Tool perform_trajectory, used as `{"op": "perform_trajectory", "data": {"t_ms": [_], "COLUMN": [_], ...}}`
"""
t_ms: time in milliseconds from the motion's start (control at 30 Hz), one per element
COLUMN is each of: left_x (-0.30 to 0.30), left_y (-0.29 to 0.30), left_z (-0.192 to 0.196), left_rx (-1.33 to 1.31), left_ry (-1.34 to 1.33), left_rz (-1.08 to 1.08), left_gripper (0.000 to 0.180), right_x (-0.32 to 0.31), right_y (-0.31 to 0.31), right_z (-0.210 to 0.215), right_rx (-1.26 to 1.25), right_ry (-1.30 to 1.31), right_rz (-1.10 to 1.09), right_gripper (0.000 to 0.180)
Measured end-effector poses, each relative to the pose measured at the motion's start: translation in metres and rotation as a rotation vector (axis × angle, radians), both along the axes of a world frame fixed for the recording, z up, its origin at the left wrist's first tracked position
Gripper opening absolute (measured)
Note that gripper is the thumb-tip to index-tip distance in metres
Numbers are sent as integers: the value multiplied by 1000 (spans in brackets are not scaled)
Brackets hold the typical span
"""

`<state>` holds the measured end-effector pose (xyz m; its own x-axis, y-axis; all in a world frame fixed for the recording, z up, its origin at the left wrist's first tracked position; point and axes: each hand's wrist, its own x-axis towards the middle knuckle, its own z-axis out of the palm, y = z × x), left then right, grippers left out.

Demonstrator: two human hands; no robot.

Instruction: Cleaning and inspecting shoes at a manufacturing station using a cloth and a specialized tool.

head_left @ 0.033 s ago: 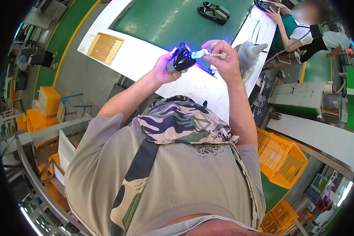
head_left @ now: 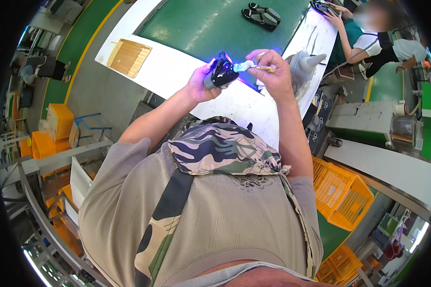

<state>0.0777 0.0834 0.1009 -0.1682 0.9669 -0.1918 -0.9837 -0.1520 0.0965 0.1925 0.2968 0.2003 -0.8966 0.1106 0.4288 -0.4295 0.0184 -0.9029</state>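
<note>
My left hand [head_left: 201, 86] is wrapped round a glossy black shoe [head_left: 223, 75] above the white worktop. In my right hand [head_left: 274, 71], the fingers pinch a small brush [head_left: 244, 66] with a pale handle. Its whitish head is at the shoe's right side and appears to touch it. A bluish-violet glow falls on the shoe and the brush head. Just right of my right hand stands a whitish bottle [head_left: 301, 67] with a cone-shaped spout.
A green belt [head_left: 201, 28] carries a pair of black shoes [head_left: 262, 16] beyond my hands. A wooden board [head_left: 129, 57] lies on the white worktop [head_left: 165, 74] to the left. At the upper right, a co-worker's hands [head_left: 336, 14] hold another shoe. Orange crates [head_left: 352, 201] stand behind on the right.
</note>
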Motion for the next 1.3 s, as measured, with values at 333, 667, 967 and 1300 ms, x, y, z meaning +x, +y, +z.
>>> {"op": "perform_trajectory", "data": {"t_ms": [333, 667, 967, 1300], "left_x": [27, 48, 47, 134], "left_y": [-12, -73, -212, -469], "left_z": [24, 74, 212, 452], "left_rx": [-15, 29, -509, -1870], "left_ry": [-83, 127, 848, 1251], "left_rz": [210, 568, 1158, 1507], "left_gripper": [48, 57, 49, 60], "right_x": [0, -3, -23, -44], "right_y": [-2, -13, -57, -63], "right_z": [-9, -54, -102, -165], "right_rx": [65, -279, -424, -460], "right_ry": [6, -224, -320, -511], "right_rz": [25, -6, 118, 123], "right_gripper": [27, 24, 27, 27]}}
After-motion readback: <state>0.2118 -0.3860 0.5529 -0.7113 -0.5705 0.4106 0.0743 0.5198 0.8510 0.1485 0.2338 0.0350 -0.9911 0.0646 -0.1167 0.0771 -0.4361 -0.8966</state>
